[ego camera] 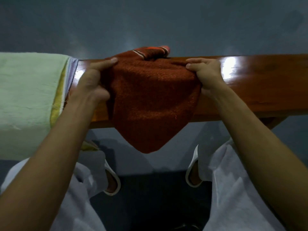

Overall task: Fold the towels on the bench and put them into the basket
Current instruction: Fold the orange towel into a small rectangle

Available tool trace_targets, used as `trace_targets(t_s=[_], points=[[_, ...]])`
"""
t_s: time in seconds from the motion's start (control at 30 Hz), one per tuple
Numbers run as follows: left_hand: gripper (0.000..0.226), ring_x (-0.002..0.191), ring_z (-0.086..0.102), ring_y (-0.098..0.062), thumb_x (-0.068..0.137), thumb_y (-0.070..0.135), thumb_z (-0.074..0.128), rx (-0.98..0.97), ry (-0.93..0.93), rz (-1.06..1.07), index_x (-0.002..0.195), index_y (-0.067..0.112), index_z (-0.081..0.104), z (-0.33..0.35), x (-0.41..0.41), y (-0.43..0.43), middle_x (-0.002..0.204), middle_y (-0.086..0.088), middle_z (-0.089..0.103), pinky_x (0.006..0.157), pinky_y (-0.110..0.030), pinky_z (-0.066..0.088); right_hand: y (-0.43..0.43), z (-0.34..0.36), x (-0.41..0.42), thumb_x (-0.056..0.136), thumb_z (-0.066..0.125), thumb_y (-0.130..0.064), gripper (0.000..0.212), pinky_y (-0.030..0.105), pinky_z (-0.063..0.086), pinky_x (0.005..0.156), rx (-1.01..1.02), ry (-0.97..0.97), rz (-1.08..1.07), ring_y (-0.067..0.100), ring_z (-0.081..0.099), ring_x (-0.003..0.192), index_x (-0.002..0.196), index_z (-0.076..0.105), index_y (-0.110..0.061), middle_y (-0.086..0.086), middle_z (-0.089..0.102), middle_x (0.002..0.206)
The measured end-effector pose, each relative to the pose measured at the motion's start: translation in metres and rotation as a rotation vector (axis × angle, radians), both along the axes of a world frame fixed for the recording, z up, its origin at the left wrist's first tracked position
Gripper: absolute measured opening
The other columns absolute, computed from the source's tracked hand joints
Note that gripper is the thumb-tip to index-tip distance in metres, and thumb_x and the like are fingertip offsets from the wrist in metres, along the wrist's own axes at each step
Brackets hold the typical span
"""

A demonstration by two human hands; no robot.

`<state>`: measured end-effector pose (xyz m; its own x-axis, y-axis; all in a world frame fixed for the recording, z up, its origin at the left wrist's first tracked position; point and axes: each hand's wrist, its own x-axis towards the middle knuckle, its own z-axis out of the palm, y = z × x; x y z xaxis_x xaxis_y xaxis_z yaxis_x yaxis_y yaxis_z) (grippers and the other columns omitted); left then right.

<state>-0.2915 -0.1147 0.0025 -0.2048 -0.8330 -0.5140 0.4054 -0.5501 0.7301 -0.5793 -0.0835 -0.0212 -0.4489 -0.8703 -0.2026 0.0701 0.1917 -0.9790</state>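
A rust-red towel [150,97] with a striped end lies across the glossy wooden bench [250,84]; one corner hangs over the near edge. My left hand [95,79] grips the towel's left side, thumb on top. My right hand [205,72] pinches its right side with curled fingers. A pale green towel [28,90] with yellow and lilac stripes is draped over the bench's left end. No basket is in view.
Grey floor lies beyond and below the bench. My knees in white trousers and my feet in white slippers [113,182] are under the near edge of the bench.
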Motion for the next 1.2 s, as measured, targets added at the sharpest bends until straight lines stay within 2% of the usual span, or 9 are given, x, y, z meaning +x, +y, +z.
trace_targets(t_s=[0.07, 0.2, 0.27, 0.47, 0.6, 0.73, 0.83, 1.03, 1.2], points=[[0.005, 0.081, 0.076, -0.022, 0.07, 0.015, 0.075, -0.009, 0.022, 0.101, 0.074, 0.016, 0.078, 0.004, 0.012, -0.002, 0.089, -0.005, 0.078, 0.072, -0.037, 0.062, -0.001, -0.001, -0.006, 0.087, 0.067, 0.01, 0.022, 0.026, 0.057, 0.066, -0.034, 0.017, -0.045, 0.012, 0.068, 0.063, 0.077, 0.074, -0.009, 0.003, 0.072, 0.07], [0.039, 0.1, 0.076, -0.033, 0.074, 0.015, 0.071, -0.043, 0.047, 0.187, 0.113, 0.014, 0.073, 0.006, 0.028, 0.001, 0.113, -0.013, 0.077, 0.08, -0.052, 0.061, 0.002, 0.005, -0.013, 0.091, 0.062, 0.006, 0.019, 0.022, 0.043, 0.053, -0.262, 0.061, -0.1, 0.008, 0.052, 0.054, 0.097, 0.071, -0.01, 0.0, 0.061, 0.063], [0.031, 0.099, 0.076, -0.034, 0.083, 0.011, 0.067, -0.094, 0.039, 0.206, 0.114, 0.011, 0.07, 0.005, 0.029, 0.002, 0.113, -0.016, 0.076, 0.075, -0.052, 0.063, 0.002, 0.007, -0.016, 0.091, 0.061, 0.004, 0.023, 0.024, 0.04, 0.05, -0.308, 0.059, -0.097, 0.01, 0.049, 0.053, 0.104, 0.07, -0.012, 0.007, 0.058, 0.068], [0.021, 0.072, 0.075, -0.013, 0.097, 0.007, 0.062, -0.066, -0.372, -0.052, 0.116, 0.009, 0.07, -0.015, 0.031, -0.013, 0.084, -0.002, 0.078, 0.066, -0.029, 0.062, 0.0, 0.01, -0.023, 0.08, 0.057, -0.008, 0.04, 0.03, 0.056, 0.079, 0.158, -0.313, 0.319, 0.021, 0.068, 0.084, 0.118, 0.067, -0.002, 0.012, 0.069, 0.102], [0.016, 0.057, 0.07, -0.008, 0.058, 0.014, 0.08, -0.012, -0.143, -0.214, 0.074, 0.011, 0.077, -0.004, 0.029, -0.008, 0.065, 0.001, 0.073, 0.061, -0.022, 0.06, -0.003, 0.013, -0.019, 0.091, 0.043, 0.011, 0.059, 0.035, 0.059, 0.089, 0.034, -0.39, 0.305, 0.027, 0.07, 0.096, 0.146, 0.05, -0.01, 0.021, 0.068, 0.119], [0.028, 0.08, 0.076, -0.02, 0.083, -0.002, 0.059, -0.18, 0.09, 0.066, 0.075, 0.011, 0.082, 0.011, 0.026, -0.015, 0.084, -0.01, 0.078, 0.081, -0.034, 0.063, -0.005, 0.023, -0.03, 0.091, 0.038, 0.018, 0.058, 0.045, 0.058, 0.094, -0.199, -0.523, 0.21, 0.036, 0.069, 0.112, 0.137, 0.053, -0.014, 0.022, 0.068, 0.128], [0.045, 0.077, 0.077, -0.027, 0.092, -0.012, 0.042, -0.118, -0.023, 0.207, 0.086, 0.009, 0.082, 0.006, 0.029, -0.023, 0.086, -0.015, 0.077, 0.066, -0.038, 0.063, -0.005, 0.023, -0.032, 0.085, 0.039, 0.023, 0.062, 0.045, 0.051, 0.107, -0.212, -0.394, 0.184, 0.033, 0.063, 0.124, 0.139, 0.053, -0.006, 0.019, 0.055, 0.145], [0.013, 0.057, 0.06, -0.005, 0.096, 0.033, 0.068, -0.013, -0.601, 0.01, 0.091, 0.022, 0.063, -0.016, 0.028, -0.027, 0.064, 0.01, 0.066, 0.042, -0.013, 0.043, -0.007, 0.005, -0.016, 0.078, 0.045, 0.025, 0.053, 0.026, 0.049, 0.049, 0.121, 0.019, 0.131, 0.024, 0.062, 0.065, 0.118, 0.063, -0.006, 0.018, 0.066, 0.102], [0.026, 0.067, 0.055, -0.015, 0.083, 0.023, 0.084, -0.11, -1.001, -0.318, 0.089, 0.02, 0.059, -0.013, 0.031, -0.013, 0.085, -0.005, 0.062, 0.062, -0.028, 0.049, 0.002, 0.007, -0.022, 0.089, 0.059, 0.007, 0.016, 0.019, 0.042, 0.04, 0.286, 0.169, 0.142, 0.007, 0.056, 0.04, 0.097, 0.062, -0.008, 0.007, 0.057, 0.071]])
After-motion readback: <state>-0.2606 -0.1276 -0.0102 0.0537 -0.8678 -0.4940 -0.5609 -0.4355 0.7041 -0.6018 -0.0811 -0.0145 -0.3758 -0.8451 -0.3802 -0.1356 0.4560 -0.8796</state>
